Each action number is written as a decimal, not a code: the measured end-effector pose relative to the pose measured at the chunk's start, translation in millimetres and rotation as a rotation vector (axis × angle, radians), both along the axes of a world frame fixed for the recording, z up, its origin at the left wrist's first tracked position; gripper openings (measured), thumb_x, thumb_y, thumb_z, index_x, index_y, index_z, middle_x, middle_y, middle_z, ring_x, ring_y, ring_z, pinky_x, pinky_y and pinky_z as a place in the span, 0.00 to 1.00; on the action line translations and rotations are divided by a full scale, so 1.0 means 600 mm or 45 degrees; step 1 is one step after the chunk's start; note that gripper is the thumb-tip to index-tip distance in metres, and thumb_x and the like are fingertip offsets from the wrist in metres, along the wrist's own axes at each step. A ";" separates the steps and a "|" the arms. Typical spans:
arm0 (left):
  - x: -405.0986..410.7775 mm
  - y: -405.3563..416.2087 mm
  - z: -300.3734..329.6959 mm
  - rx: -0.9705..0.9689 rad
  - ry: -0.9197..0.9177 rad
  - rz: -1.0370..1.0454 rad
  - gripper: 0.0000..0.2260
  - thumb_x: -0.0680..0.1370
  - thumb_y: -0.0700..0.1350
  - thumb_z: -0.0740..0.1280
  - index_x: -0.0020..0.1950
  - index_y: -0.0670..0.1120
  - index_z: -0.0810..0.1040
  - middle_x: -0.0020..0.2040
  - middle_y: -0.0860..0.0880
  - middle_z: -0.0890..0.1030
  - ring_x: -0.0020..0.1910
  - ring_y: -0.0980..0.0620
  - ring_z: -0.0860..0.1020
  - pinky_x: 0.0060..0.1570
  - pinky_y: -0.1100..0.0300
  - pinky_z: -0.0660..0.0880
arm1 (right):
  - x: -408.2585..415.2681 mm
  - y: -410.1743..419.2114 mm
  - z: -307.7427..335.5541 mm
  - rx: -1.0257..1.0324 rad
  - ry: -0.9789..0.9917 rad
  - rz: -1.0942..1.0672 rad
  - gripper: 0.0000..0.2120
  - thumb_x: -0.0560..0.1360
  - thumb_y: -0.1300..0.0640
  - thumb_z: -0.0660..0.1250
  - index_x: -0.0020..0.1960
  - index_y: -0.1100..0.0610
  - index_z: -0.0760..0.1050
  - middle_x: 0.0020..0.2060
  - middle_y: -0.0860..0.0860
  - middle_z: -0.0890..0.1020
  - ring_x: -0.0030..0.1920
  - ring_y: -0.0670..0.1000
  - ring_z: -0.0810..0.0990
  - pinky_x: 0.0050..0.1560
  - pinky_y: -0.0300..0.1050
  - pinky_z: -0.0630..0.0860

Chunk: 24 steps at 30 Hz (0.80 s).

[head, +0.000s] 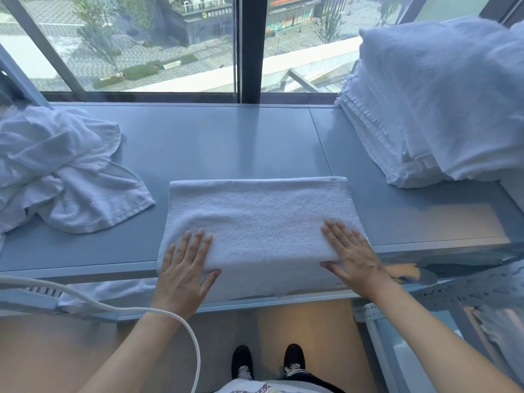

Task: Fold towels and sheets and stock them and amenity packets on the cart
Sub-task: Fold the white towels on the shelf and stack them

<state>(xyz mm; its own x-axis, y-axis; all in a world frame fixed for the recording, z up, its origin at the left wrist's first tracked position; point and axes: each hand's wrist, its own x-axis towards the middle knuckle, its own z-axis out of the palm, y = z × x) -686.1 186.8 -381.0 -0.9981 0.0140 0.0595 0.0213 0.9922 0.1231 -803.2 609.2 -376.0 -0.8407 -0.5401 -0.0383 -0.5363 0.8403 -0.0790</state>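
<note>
Head view: a folded white towel lies flat at the centre of the grey table, its near edge at the table's 6 o'clock rim. The left hand rests flat on the towel's 7 o'clock corner, fingers straight and spread. The right hand lies flat on the 5 o'clock corner, fingers likewise straight. At 9 o'clock sits a crumpled heap of white linen, apart from the towel. At 2 o'clock stands a stack of folded white linen. A white cable crosses the left wrist. Windows run along 12 o'clock. Black shoes show below.
</note>
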 end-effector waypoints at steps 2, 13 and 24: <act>0.000 -0.004 -0.004 -0.015 0.014 -0.013 0.35 0.80 0.66 0.51 0.84 0.49 0.58 0.84 0.49 0.57 0.83 0.45 0.56 0.79 0.41 0.56 | -0.001 0.020 -0.002 0.013 -0.008 0.002 0.39 0.82 0.32 0.50 0.85 0.48 0.41 0.84 0.43 0.42 0.83 0.47 0.41 0.82 0.54 0.48; 0.009 -0.006 -0.014 -0.083 0.328 -0.119 0.25 0.83 0.56 0.57 0.76 0.46 0.73 0.77 0.45 0.72 0.74 0.41 0.72 0.66 0.41 0.71 | 0.034 0.004 0.007 -0.138 0.304 0.066 0.27 0.87 0.46 0.47 0.79 0.61 0.66 0.79 0.56 0.66 0.79 0.58 0.65 0.76 0.59 0.67; 0.110 0.061 0.056 -0.129 0.523 -0.208 0.22 0.84 0.59 0.56 0.45 0.46 0.80 0.41 0.48 0.80 0.36 0.41 0.80 0.32 0.52 0.73 | 0.129 0.095 0.064 -0.353 0.366 -0.045 0.27 0.67 0.80 0.64 0.60 0.61 0.81 0.51 0.56 0.84 0.50 0.61 0.84 0.46 0.57 0.84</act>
<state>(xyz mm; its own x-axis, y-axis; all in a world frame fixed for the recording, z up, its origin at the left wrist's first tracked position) -619.9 223.2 -347.5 -0.8763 0.1955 0.4402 0.2055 0.9783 -0.0256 -725.6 666.1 -337.6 -0.8140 -0.4677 0.3446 -0.5409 0.8265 -0.1560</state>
